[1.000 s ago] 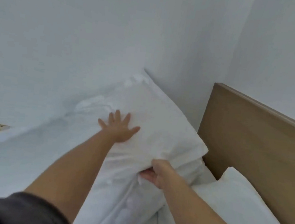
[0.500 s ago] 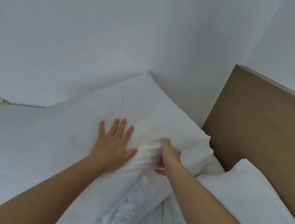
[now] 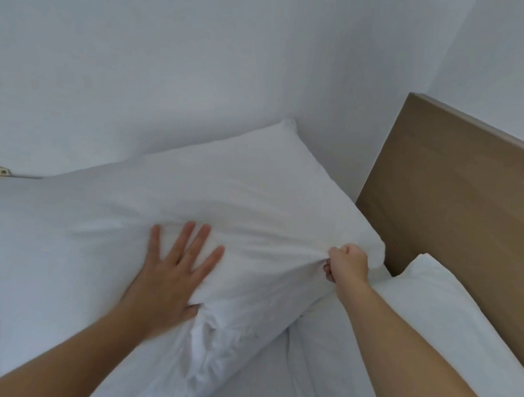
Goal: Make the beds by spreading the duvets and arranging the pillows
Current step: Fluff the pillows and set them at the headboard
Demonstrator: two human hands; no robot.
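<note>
Pressing pillow (image 3: 254,197), left hand (image 3: 167,285) flat; right hand (image 3: 346,263) pinching.

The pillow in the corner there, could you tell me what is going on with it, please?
A person is arranging pillows with bare hands. The left hand lies flat, fingers spread, pressing on the white pillow, which sits in the corner by the wall and the wooden headboard. The right hand pinches the pillow's fabric near its right edge, with creases running from the pinch. A second pillow lies against the headboard to the right.
</note>
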